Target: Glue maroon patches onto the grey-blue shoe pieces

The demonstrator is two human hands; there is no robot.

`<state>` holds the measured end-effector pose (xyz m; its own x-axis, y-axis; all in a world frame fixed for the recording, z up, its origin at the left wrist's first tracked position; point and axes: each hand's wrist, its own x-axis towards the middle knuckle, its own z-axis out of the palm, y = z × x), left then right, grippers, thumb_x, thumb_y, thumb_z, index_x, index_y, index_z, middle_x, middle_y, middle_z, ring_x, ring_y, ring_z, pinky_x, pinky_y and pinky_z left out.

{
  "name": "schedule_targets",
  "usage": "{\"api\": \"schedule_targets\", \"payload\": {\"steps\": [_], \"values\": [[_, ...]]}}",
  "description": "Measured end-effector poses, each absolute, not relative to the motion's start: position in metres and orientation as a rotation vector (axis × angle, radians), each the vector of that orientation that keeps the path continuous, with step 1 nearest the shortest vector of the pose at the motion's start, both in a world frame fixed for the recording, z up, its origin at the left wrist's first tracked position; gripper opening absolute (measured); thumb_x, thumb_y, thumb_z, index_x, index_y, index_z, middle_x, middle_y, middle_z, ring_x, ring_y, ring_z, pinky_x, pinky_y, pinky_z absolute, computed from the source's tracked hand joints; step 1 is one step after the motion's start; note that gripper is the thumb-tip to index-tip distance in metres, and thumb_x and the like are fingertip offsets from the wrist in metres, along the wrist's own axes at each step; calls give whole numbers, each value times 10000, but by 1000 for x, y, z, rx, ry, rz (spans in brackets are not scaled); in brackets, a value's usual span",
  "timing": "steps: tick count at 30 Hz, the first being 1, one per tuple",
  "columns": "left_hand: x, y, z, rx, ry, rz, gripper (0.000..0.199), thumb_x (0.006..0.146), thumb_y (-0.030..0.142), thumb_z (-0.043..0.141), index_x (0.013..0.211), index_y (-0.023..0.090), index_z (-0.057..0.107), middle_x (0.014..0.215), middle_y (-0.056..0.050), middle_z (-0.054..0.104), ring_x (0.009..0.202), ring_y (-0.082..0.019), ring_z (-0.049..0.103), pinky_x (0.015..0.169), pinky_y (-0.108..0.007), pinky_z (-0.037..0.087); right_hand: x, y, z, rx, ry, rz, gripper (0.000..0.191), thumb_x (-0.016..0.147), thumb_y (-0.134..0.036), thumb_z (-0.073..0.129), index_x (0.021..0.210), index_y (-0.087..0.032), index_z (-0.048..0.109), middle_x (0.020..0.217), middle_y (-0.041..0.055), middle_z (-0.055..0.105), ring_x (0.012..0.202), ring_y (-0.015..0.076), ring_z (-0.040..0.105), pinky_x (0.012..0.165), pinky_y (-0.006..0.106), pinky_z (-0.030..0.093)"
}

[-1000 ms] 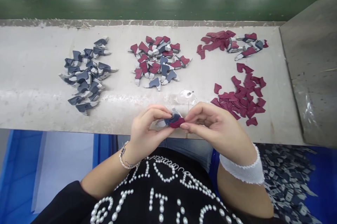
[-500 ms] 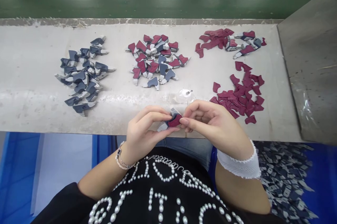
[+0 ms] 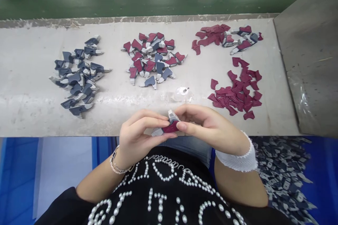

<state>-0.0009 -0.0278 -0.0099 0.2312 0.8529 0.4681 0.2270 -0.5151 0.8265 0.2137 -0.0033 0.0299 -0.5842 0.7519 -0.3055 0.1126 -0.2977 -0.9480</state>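
Between my hands, near the table's front edge, is a small grey and white part with a maroon piece (image 3: 171,126) on its face. My left hand (image 3: 142,130) pinches it from the left, fingers above and thumb below. The thumb of my right hand (image 3: 204,123) presses on the right end of the maroon piece, with the fingers curled behind the part. Beyond my hands lie a pile of grey and maroon parts (image 3: 150,66) and a small clear round item with a dark tip (image 3: 182,93). Loose maroon pieces (image 3: 239,93) lie to the right.
Dark grey and white parts (image 3: 75,79) are heaped at the left of the table (image 3: 29,105). More maroon pieces (image 3: 213,35) and mixed parts lie at the back right, near a metal panel (image 3: 311,59). Below right, a blue bin (image 3: 323,168) holds several grey parts.
My right thumb and fingers have closed in on the part, the thumb now overlapping the maroon piece. The part and my left hand sit slightly lower and further left in view, which has shifted a little.
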Motion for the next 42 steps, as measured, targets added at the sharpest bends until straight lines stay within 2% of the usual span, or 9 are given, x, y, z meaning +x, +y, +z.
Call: {"api": "schedule_targets", "payload": {"steps": [5, 12, 20, 23, 26, 29, 33, 38, 42], "values": [[-1, -31, -3, 1921, 932, 1303, 328, 711, 157, 890, 979, 172, 702, 936, -19, 727, 793, -122, 724, 726, -230, 656, 214, -6, 31, -1032, -1623, 1847, 167, 981, -320, 609, 971, -165, 669, 908, 24, 653, 830, 160, 602, 749, 287, 483], [2, -34, -3, 1939, 933, 1324, 299, 722, 162, 880, 970, 172, 714, 923, -18, 734, 767, -123, 740, 694, -217, 663, 215, -12, 42, -1108, -1853, 1664, 160, 1014, -285, 523, 931, -183, 614, 879, 12, 651, 791, 151, 584, 730, 287, 451], [6, -33, 2, 1909, 823, 1276, 234, 770, 152, 844, 966, 169, 717, 915, -22, 735, 778, -119, 736, 711, -206, 662, 217, -12, 39, -1011, -1858, 1749, 220, 995, -331, 534, 820, -197, 533, 744, -33, 487, 670, 133, 456, 616, 289, 385], [6, -36, 1, 1894, 802, 1292, 271, 772, 159, 840, 1011, 198, 721, 937, -9, 737, 790, -123, 737, 745, -226, 671, 217, -10, 36, -947, -1811, 1813, 232, 990, -322, 543, 795, -196, 534, 753, -27, 496, 681, 133, 461, 620, 288, 380], [4, -36, -1, 1884, 758, 1288, 276, 774, 161, 837, 1024, 181, 723, 946, -24, 736, 808, -138, 741, 771, -251, 675, 218, -11, 39, -962, -1839, 1802, 224, 987, -309, 542, 797, -189, 545, 758, -17, 519, 687, 137, 476, 622, 290, 380], [1, -33, 0, 1871, 698, 1231, 231, 783, 150, 829, 987, 148, 722, 930, -52, 734, 796, -154, 744, 734, -261, 676, 220, -15, 45, -986, -1943, 1720, 169, 972, -288, 568, 846, -175, 565, 777, -10, 547, 702, 138, 501, 646, 286, 400], [-1, -30, 2, 1877, 660, 1181, 180, 819, 167, 801, 978, 158, 716, 913, -55, 737, 771, -156, 745, 703, -271, 677, 225, -17, 54, -1003, -2088, 1629, 133, 951, -286, 617, 909, -161, 597, 807, -2, 586, 725, 139, 527, 674, 281, 416], [-1, -32, 1, 1902, 617, 1135, 258, 771, 123, 834, 996, 174, 719, 929, -54, 745, 770, -163, 759, 700, -265, 683, 226, -17, 56, -973, -2170, 1608, 148, 963, -230, 536, 828, -187, 582, 735, 3, 575, 686, 159, 505, 632, 307, 388], [-1, -33, 2, 1937, 631, 1141, 248, 797, 159, 820, 1019, 198, 717, 932, -48, 753, 766, -164, 762, 685, -265, 688, 222, -20, 53, -952, -2142, 1540, 186, 956, -192, 484, 780, -206, 541, 720, 6, 563, 693, 168, 491, 635, 313, 388]]}}
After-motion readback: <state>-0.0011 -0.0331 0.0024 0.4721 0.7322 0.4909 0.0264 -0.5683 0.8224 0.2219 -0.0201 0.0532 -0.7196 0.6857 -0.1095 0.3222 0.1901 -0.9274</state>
